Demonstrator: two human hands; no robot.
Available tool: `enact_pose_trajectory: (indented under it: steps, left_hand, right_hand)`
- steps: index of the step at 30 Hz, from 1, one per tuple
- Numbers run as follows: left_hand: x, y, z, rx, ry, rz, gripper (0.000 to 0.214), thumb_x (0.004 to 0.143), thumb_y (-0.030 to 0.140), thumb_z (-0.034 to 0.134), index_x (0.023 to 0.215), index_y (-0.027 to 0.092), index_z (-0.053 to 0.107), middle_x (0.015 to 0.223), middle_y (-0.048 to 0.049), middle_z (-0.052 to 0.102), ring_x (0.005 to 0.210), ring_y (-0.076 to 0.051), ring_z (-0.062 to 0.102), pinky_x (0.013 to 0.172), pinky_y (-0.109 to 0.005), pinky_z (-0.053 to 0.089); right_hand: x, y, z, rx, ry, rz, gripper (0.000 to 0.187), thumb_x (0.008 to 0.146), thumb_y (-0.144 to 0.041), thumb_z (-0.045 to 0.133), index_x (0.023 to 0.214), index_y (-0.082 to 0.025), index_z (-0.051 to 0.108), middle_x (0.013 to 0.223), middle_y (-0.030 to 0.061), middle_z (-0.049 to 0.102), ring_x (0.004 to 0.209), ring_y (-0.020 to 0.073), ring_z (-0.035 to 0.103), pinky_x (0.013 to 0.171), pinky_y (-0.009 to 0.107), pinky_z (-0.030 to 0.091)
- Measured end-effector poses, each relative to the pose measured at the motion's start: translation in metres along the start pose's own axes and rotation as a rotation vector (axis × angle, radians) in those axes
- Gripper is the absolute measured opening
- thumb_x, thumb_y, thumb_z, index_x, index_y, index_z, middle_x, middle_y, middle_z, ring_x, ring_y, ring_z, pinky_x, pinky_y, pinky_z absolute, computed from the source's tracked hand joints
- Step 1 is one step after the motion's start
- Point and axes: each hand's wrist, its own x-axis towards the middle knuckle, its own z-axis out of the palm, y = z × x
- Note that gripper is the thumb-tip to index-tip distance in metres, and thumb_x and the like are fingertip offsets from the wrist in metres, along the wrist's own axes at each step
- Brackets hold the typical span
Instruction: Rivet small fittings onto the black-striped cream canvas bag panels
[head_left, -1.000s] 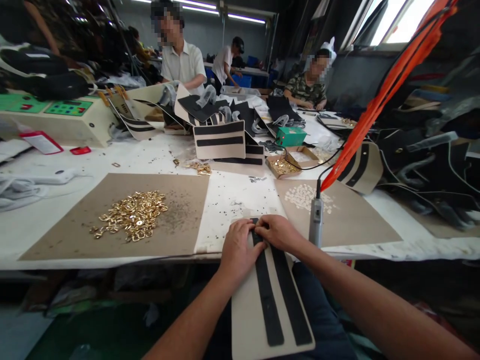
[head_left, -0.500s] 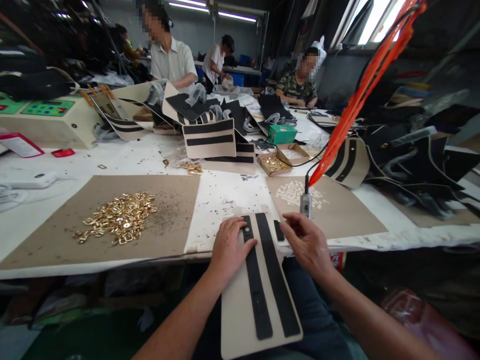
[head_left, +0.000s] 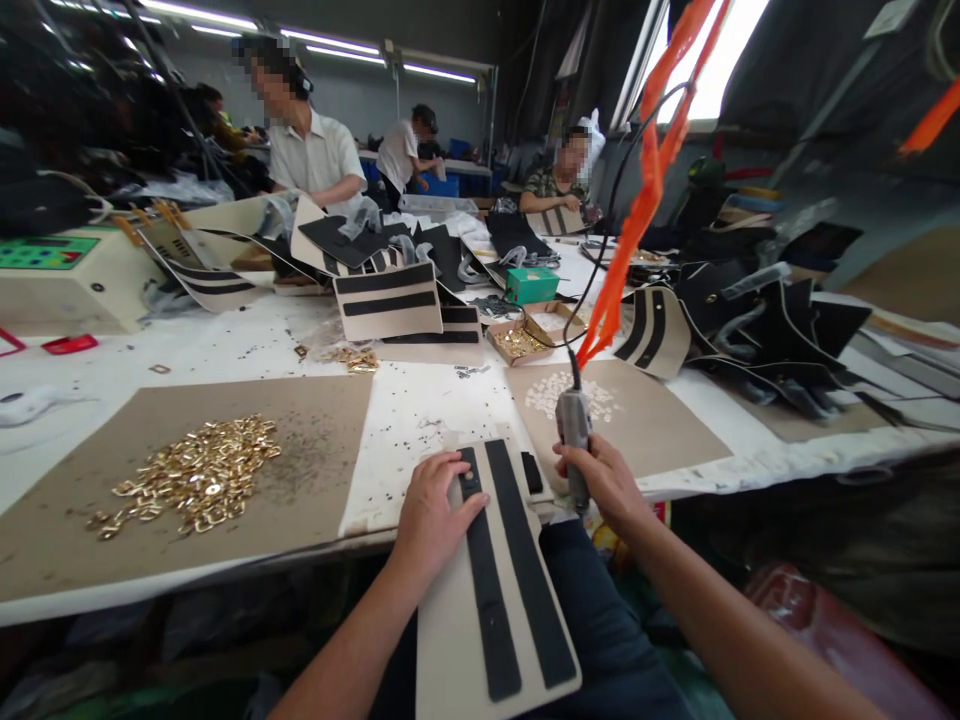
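A beige panel with two black strips (head_left: 501,580) lies over my lap, its far end resting on the table edge. My left hand (head_left: 439,510) grips its far left side, thumb on top of the left strip beside a small metal fitting (head_left: 470,476). In my right hand (head_left: 604,482) is a grey electric screwdriver (head_left: 574,425), hanging by a black cable and orange strips (head_left: 637,210). Its lower end points down, just right of the panel. A small black piece (head_left: 532,472) lies at the panel's far right corner.
Gold buckles (head_left: 206,470) are heaped on a brown sheet (head_left: 315,490) at left. Small whitish pieces (head_left: 551,393) lie on another sheet at right. Behind are a box of gold parts (head_left: 521,342), a green box (head_left: 531,285) and stacked panels (head_left: 388,302). Co-workers stand and sit beyond.
My right hand has moved from beside the panel's far corner onto the screwdriver and closed round it, and the screwdriver now sits lower. My left hand stays on the panel. The view has shifted.
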Motion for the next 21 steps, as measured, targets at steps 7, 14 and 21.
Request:
enact_pose_trajectory:
  steps: [7,14,21]
  left_hand:
    - [-0.001,0.003,-0.001,-0.022,0.013,-0.020,0.034,0.075,0.024,0.085,0.105,0.022,0.068,0.126,-0.0078,0.067,0.124,-0.029,0.057,0.112,-0.051,0.045]
    - [-0.003,0.004,0.000,-0.069,0.019,-0.025,0.036,0.073,0.021,0.087,0.103,0.021,0.068,0.125,-0.0093,0.066,0.123,-0.029,0.058,0.110,-0.052,0.047]
    - [-0.004,0.004,0.001,-0.071,0.014,-0.035,0.039,0.071,0.022,0.087,0.104,0.020,0.067,0.126,-0.0094,0.065,0.124,-0.030,0.056,0.110,-0.051,0.047]
  right_hand:
    - [0.004,-0.069,0.069,0.567,-0.044,-0.171,0.038,0.080,-0.048,0.080,0.097,-0.017,0.065,0.058,-0.0037,0.056,0.049,0.0124,0.049,0.049,0.025,0.044]
    - [0.015,-0.082,0.125,0.547,-0.145,-0.247,0.033,0.077,-0.044,0.083,0.080,-0.017,0.065,0.057,-0.0029,0.058,0.048,0.0109,0.050,0.047,0.023,0.041]
    - [0.019,-0.079,0.135,0.481,-0.140,-0.259,0.029,0.078,-0.041,0.081,0.077,-0.017,0.064,0.058,-0.0033,0.057,0.051,0.0108,0.049,0.050,0.024,0.041]
